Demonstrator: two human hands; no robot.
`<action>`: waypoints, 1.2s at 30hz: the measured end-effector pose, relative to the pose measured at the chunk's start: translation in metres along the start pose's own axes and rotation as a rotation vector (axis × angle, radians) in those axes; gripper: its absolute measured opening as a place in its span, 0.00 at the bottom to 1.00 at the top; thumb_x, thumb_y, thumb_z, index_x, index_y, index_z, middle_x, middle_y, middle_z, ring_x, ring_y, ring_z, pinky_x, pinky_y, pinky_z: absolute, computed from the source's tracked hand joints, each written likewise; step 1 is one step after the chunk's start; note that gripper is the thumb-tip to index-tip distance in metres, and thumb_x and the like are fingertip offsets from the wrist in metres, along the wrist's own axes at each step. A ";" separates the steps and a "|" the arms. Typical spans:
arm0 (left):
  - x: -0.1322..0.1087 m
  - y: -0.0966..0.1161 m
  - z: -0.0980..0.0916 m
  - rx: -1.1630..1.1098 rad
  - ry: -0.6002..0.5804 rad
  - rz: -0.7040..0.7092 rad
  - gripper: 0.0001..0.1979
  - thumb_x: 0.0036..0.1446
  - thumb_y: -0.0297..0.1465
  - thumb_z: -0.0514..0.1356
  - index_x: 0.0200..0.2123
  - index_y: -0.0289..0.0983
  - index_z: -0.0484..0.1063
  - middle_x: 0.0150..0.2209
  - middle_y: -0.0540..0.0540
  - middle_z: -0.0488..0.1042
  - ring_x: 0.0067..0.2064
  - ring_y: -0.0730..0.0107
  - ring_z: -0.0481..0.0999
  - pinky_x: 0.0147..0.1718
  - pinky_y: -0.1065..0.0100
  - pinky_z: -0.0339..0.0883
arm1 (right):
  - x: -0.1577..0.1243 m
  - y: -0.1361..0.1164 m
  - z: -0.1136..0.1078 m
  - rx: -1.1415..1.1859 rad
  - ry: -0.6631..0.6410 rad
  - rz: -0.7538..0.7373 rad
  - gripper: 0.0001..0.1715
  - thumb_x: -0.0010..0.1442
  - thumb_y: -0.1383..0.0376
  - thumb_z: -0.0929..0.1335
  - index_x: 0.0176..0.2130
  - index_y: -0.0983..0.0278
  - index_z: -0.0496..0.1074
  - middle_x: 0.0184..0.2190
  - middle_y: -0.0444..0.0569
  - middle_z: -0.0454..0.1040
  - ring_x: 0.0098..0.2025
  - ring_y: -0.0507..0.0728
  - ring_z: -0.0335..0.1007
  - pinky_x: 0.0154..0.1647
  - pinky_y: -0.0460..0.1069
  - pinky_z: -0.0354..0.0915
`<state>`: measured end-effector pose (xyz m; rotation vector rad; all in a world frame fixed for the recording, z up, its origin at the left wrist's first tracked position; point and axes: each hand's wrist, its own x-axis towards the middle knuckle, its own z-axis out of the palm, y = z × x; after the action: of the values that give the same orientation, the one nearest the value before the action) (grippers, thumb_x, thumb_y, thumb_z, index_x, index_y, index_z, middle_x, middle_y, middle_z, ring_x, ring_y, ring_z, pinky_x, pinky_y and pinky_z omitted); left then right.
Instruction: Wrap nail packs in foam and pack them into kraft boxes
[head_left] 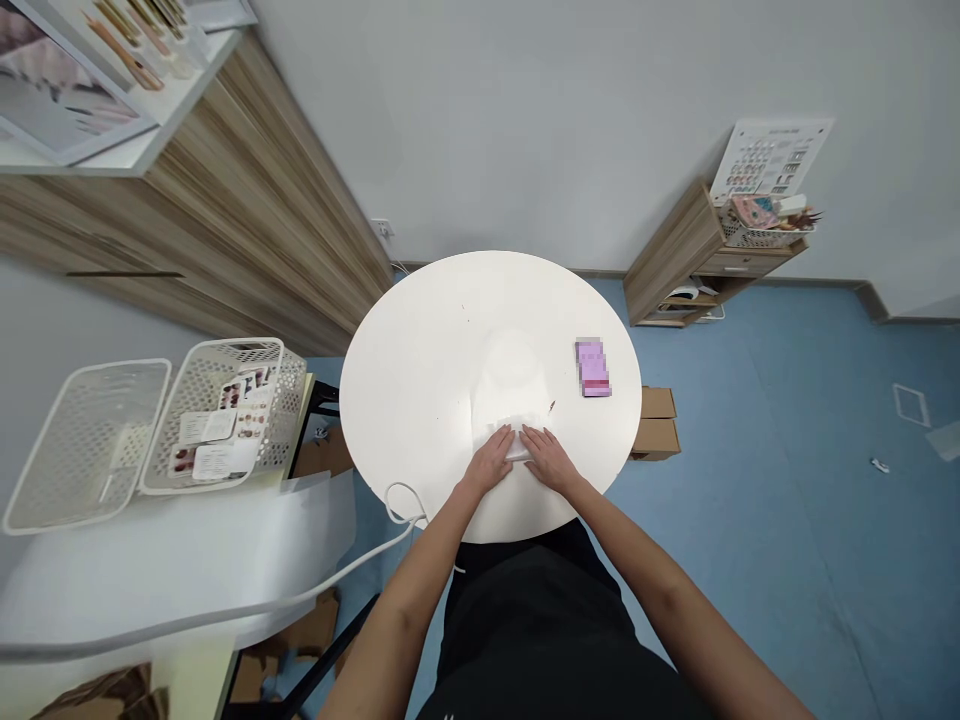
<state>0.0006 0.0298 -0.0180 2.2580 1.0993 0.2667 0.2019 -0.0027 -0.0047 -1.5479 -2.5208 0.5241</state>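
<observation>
While we look down on the round white tabletop, a pink rectangular packet, blurred in view, lies to the right of the hands, touching neither. Both bare hands sit side by side near the close edge, the left hand and right hand angled inward, fingers extended, held together and pressing flat, not pinching, on a small white folded sheet, its material unclear.

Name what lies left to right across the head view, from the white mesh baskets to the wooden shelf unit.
White mesh basket → second white mesh basket → left hand → right hand → pink box → wooden shelf unit
</observation>
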 end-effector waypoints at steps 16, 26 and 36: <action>0.007 0.000 -0.040 -0.324 -0.129 -0.281 0.14 0.56 0.39 0.58 0.44 0.43 0.75 0.44 0.49 0.79 0.45 0.61 0.77 0.43 0.65 0.69 | 0.015 0.013 -0.040 0.409 -0.211 0.321 0.12 0.61 0.65 0.65 0.44 0.58 0.75 0.41 0.45 0.79 0.43 0.57 0.73 0.39 0.48 0.65; 0.027 -0.002 -0.036 -0.053 -0.007 -0.544 0.18 0.60 0.43 0.59 0.51 0.42 0.67 0.37 0.46 0.78 0.39 0.58 0.78 0.36 0.65 0.66 | 0.038 0.026 -0.038 0.309 -0.143 0.588 0.13 0.60 0.54 0.69 0.38 0.60 0.68 0.34 0.46 0.75 0.36 0.56 0.70 0.31 0.47 0.59; 0.034 0.005 -0.032 0.359 0.163 -0.110 0.28 0.62 0.29 0.52 0.66 0.38 0.53 0.67 0.37 0.56 0.68 0.49 0.53 0.65 0.43 0.44 | 0.041 0.022 -0.022 -0.114 0.128 0.219 0.32 0.62 0.65 0.64 0.64 0.66 0.57 0.63 0.62 0.61 0.65 0.69 0.53 0.64 0.66 0.49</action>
<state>0.0123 0.0672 0.0078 2.5102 1.4494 0.2252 0.2078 0.0472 0.0056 -1.8489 -2.3377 0.2986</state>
